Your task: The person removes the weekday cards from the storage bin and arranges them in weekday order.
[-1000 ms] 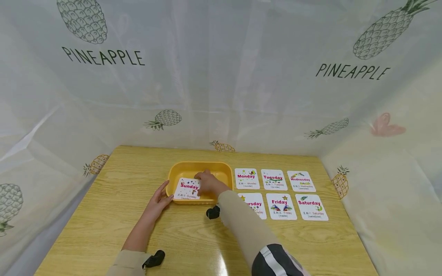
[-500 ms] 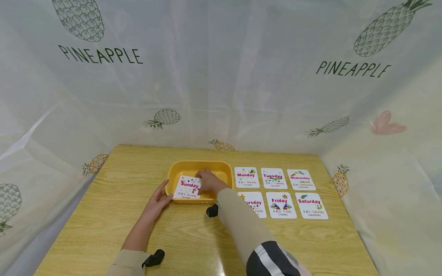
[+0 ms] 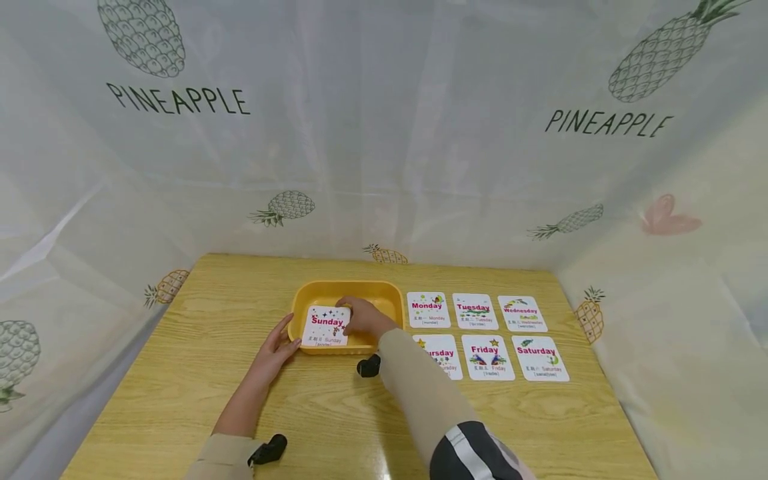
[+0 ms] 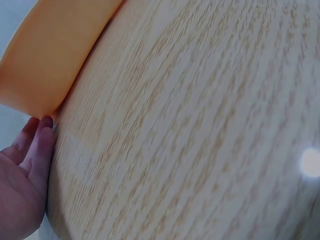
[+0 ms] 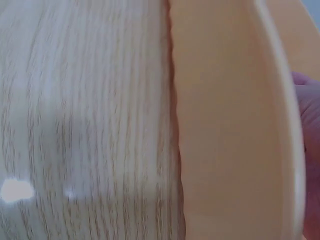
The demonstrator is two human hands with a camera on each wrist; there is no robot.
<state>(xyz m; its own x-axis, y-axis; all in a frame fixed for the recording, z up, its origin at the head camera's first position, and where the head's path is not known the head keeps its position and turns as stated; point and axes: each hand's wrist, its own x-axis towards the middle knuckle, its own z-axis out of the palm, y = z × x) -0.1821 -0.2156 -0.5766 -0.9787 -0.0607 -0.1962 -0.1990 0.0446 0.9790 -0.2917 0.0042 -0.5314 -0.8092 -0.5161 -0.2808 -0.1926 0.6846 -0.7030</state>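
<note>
A yellow tray (image 3: 384, 297) sits toward the back of the wooden table. My right hand (image 3: 367, 320) reaches over the front rim and pinches the right edge of a white "Sunday" card (image 3: 326, 327) inside the tray. That card lies at the left part of the tray, its lower edge near the front wall. My left hand (image 3: 271, 353) touches the outside of the tray's left end with fingers extended. In the left wrist view the fingertips (image 4: 46, 121) meet the tray wall (image 4: 55, 50). The tray wall (image 5: 230, 120) hides most of my right hand in the right wrist view.
Right of the tray, two rows of white cards lie on the table: a Monday card (image 3: 429, 311), Tuesday (image 3: 475, 312) and Wednesday card (image 3: 523, 315) behind, a Thursday card (image 3: 447, 367), Friday card (image 3: 488, 367) and Saturday card (image 3: 540, 367) in front. My right sleeve partly covers Thursday.
The Sunday card has turned slightly and shifted a little left within the tray, with my right hand staying at its right edge. My left hand keeps its place.
</note>
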